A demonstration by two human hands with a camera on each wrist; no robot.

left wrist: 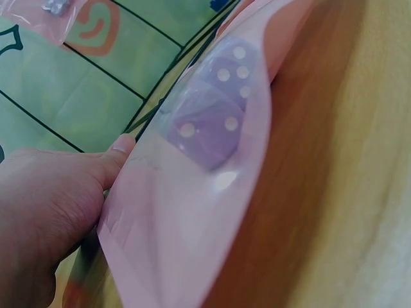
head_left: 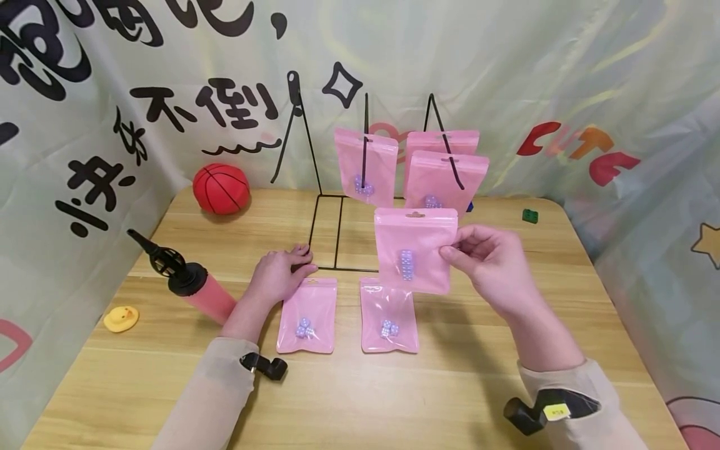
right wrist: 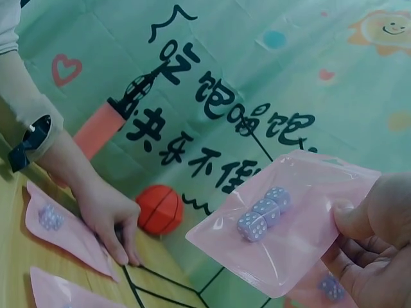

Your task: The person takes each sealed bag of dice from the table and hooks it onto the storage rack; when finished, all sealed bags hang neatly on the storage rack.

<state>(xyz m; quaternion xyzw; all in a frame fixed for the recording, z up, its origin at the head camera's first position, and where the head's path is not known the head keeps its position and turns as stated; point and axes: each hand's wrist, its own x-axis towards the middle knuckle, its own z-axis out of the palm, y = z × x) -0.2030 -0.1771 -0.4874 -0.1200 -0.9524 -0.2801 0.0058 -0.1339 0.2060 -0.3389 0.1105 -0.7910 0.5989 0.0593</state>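
Note:
My right hand [head_left: 457,251] pinches the right edge of a pink bag [head_left: 415,250] and holds it upright above the table; purple dice [head_left: 407,264] show through it. The right wrist view shows the same bag [right wrist: 282,224] with three dice [right wrist: 263,212] between my thumb and fingers [right wrist: 350,221]. My left hand [head_left: 279,272] rests flat on the table, its fingers touching the black wire rack's base [head_left: 337,232] and the top of a pink bag [head_left: 308,315] lying there. In the left wrist view my thumb [left wrist: 112,160] lies beside that bag [left wrist: 192,212]. A second bag [head_left: 389,315] lies flat nearby.
Three pink bags [head_left: 365,164] [head_left: 445,181] [head_left: 444,140] hang on the rack at the back. A red ball [head_left: 221,189], a pink pump [head_left: 188,282] and a yellow duck [head_left: 120,319] sit at the left. A green block [head_left: 529,215] lies far right. Printed cloth surrounds the wooden table [head_left: 394,400].

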